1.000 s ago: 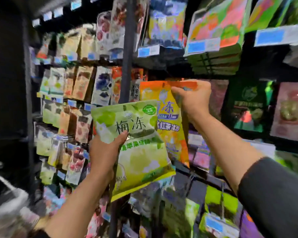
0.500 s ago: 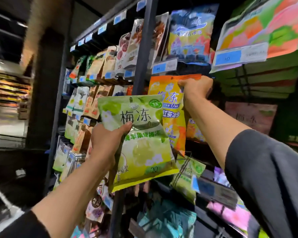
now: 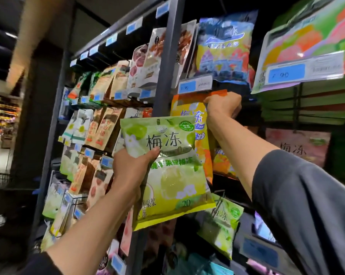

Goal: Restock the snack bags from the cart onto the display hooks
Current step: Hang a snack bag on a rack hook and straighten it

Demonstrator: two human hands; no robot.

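A: ok so what's going on with the hands here?

B: left hand [image 3: 131, 171] is in the lower middle of the frame, gripping a green snack bag [image 3: 167, 171] by its left edge, thumb laid across the front. The bag sits tilted in front of the dark upright post [image 3: 166, 62] of the rack.

A: and the other one?

B: right hand [image 3: 223, 105] is up at center, fingers curled tight around the top edge of an orange snack bag [image 3: 184, 110], right under a blue price tag [image 3: 195, 86]. Can't see a hook, the fist covers that spot.

A: anything else nearby?

B: 1 more green bag [image 3: 221, 229] hangs at lower right, a blue bag [image 3: 223, 46] hangs above the tag, and brown pouches [image 3: 100, 128] fill the left side.
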